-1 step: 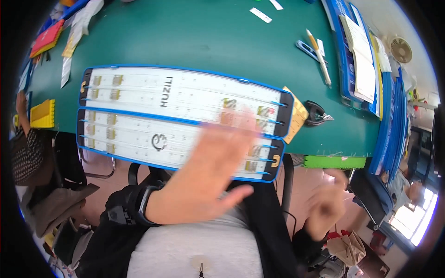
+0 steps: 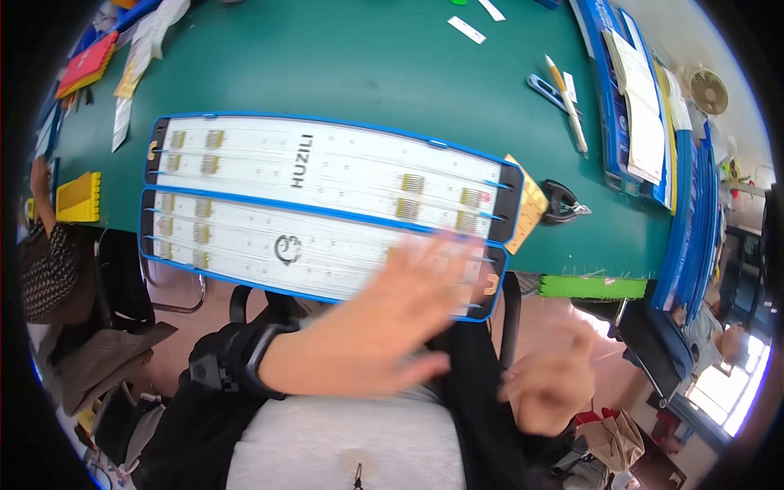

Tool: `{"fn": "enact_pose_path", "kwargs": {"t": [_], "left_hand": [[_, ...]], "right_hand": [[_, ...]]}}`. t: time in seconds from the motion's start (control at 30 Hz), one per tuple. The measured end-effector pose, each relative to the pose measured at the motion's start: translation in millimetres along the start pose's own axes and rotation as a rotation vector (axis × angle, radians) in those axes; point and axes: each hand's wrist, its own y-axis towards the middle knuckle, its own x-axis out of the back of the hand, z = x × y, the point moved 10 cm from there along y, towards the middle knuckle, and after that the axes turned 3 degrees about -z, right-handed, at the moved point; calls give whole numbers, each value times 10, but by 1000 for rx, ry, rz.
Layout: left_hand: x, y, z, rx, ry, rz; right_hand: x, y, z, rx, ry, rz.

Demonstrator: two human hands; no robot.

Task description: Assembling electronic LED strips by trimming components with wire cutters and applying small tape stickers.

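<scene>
A long flat case (image 2: 359, 167) with blue frames and white insides lies opened out in two halves at the table's near edge. Small brass-coloured springs stand in rows toward both its ends. My left hand (image 2: 392, 302), a black band at its wrist, reaches over the right end of the near half. Its fingers are stretched out and slightly blurred, hiding some springs; whether they touch the case I cannot tell. To the right, off the table edge, my right hand (image 2: 551, 384) is smeared by motion. Its fingers look partly bent, and nothing can be made out in them.
A yellow board (image 2: 527, 204) and black-handled nippers (image 2: 563, 202) lie right of the case. Beyond are a pen (image 2: 567, 106) and a blue cutter (image 2: 545, 88). Blue cases (image 2: 682, 220) and an open notebook (image 2: 637, 106) stand at right. Another person's arm (image 2: 42, 188) shows far left.
My left hand has shifted a little right and toward me, uncovering springs on the far half. My right hand has moved left and lower. The whole view has shifted slightly.
</scene>
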Motion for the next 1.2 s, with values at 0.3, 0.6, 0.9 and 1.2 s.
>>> {"fn": "enact_pose_path", "kwargs": {"t": [0.3, 0.6, 0.9, 1.2], "left_hand": [[136, -557, -443, 66, -1110, 386], [1469, -1699, 552, 542, -347, -1013], [1314, -1203, 606, 454, -661, -676], [2098, -1968, 722, 502, -202, -1066]], "right_hand": [[572, 1146, 53, 136, 1166, -345], [-808, 2404, -926, -499, 755, 280], [-1582, 1742, 1552, 590, 138, 602], [-1763, 2293, 1366, 400, 105, 516]]}}
